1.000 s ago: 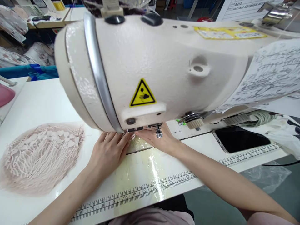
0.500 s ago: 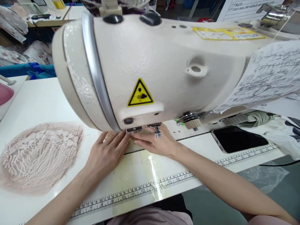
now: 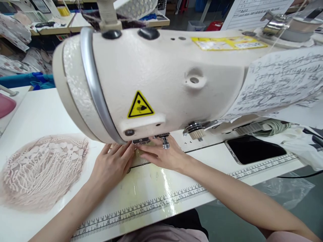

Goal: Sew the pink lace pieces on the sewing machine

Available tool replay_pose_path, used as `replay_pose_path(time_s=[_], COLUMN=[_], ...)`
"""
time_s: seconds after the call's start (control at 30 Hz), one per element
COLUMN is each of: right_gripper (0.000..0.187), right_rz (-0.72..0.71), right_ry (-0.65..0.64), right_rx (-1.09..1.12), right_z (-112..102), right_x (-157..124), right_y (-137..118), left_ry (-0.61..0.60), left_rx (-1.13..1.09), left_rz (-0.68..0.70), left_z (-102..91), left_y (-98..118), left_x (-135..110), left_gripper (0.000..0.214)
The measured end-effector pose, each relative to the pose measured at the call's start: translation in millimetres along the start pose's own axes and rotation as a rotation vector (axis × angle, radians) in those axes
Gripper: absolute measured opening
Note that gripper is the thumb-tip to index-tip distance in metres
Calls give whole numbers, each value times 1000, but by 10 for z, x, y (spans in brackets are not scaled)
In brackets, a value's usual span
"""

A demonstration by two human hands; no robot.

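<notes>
The white sewing machine (image 3: 156, 70) reaches across the view above both hands. My left hand (image 3: 111, 161) lies palm down on the bed, fingers stretched forward and tips near the needle area. From the right comes my right hand (image 3: 166, 154), flat, with thumb and fingers apart, pointing left beneath the machine head. Between the fingertips a small bit of pale material shows, but the machine head and fingers hide most of it. A round pale-pink lace piece (image 3: 45, 171) with white strands lies left of my left hand.
A dark-screened phone (image 3: 254, 149) and a coiled pale cord (image 3: 275, 127) lie at the right. A printed ruler strip (image 3: 141, 211) runs along the table's front. Handwritten paper (image 3: 280, 84) hangs on the machine; a thread spool (image 3: 297, 30) stands behind.
The view has shifted slightly, so the machine appears a little further left and lower. Both hands keep nearly the same place and pose by the needle area.
</notes>
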State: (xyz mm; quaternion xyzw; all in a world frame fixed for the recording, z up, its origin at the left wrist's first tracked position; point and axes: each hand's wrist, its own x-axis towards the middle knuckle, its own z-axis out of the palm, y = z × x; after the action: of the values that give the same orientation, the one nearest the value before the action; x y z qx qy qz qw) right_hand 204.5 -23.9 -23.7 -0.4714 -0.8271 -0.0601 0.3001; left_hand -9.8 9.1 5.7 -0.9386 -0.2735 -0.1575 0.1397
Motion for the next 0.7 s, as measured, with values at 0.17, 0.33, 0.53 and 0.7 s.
replay_pose_path(time_s=[0.17,0.33,0.53,0.7], right_gripper=[28,35,33,39], right_rz=[18,84,31,57], right_ry=[-22,-100,-44,-127], right_rx=[-16,-73,-99,-111], right_z=[7,15,3,23], right_x=[-3,-24,3,-19], right_y=[-9,-38,-17,-24], left_ry=[4,6,12,9], left_rx=[22,49,66,63], left_rz=[6,2,5,7], left_z=[4,9,21,18], left_y=[5,18,19,23], left_x=[12,16,3,5], left_gripper=[23,25,26,27])
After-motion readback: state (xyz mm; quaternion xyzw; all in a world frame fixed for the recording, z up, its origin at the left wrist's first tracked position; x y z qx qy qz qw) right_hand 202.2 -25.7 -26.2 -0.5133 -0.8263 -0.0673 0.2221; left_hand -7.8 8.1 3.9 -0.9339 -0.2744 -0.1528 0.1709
